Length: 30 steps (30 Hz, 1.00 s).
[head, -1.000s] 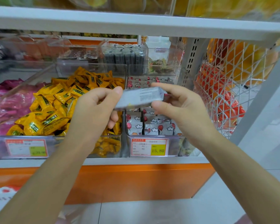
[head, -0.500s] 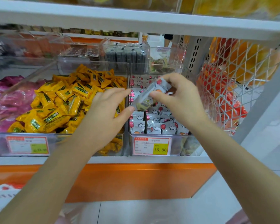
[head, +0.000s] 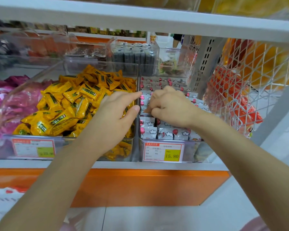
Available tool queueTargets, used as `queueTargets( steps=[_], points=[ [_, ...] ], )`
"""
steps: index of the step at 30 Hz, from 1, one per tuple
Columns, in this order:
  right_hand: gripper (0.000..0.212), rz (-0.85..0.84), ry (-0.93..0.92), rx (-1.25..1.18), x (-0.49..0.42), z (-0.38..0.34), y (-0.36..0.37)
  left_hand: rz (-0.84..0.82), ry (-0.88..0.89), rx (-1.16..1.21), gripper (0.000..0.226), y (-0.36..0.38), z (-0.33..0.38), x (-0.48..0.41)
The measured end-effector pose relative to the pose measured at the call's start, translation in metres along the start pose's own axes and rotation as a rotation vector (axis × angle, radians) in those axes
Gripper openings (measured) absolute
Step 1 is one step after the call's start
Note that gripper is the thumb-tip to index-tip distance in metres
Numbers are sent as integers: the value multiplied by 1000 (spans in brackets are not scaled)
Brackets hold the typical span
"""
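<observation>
A clear bin [head: 193,151] on the shop shelf holds rows of white snack packets [head: 167,133] printed with clouds and red balloons. My right hand [head: 171,108] is down in this bin on top of the packets, fingers curled, pinching one white packet that it mostly hides. My left hand [head: 117,118] hovers over the right end of the neighbouring bin of yellow candies [head: 68,104]. Its fingers are straight and its fingertips touch the clear wall between the two bins.
Pink sweets [head: 0,100] fill a bin at far left. Dark packs [head: 134,55] stand in bins behind. A white wire basket [head: 244,77] with red and orange packs hangs at the right. The shelf above [head: 140,19] sits low overhead. Price labels [head: 163,151] front the bins.
Both hands held one white packet in the air; the left let go, and the right carried it forward and down into the bin of white packets.
</observation>
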State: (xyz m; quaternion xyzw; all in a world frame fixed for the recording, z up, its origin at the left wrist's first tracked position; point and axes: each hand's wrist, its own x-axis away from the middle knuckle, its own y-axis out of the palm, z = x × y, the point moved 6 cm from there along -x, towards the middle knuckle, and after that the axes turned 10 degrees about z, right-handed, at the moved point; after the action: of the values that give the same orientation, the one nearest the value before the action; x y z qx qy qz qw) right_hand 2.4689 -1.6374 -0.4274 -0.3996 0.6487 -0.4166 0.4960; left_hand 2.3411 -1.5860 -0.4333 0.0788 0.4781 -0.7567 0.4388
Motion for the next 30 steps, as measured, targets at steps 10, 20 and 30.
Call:
queueTargets(
  steps=[10, 20, 30],
  points=[
    [18, 96, -8, 119, -40, 4, -2, 15, -1, 27, 41, -2, 3, 0],
    [14, 723, 305, -618, 2, 23, -63, 59, -9, 58, 43, -5, 6, 2],
    [18, 742, 625, -1324, 70, 27, -37, 156, -105, 132, 35, -7, 12, 4]
  ],
)
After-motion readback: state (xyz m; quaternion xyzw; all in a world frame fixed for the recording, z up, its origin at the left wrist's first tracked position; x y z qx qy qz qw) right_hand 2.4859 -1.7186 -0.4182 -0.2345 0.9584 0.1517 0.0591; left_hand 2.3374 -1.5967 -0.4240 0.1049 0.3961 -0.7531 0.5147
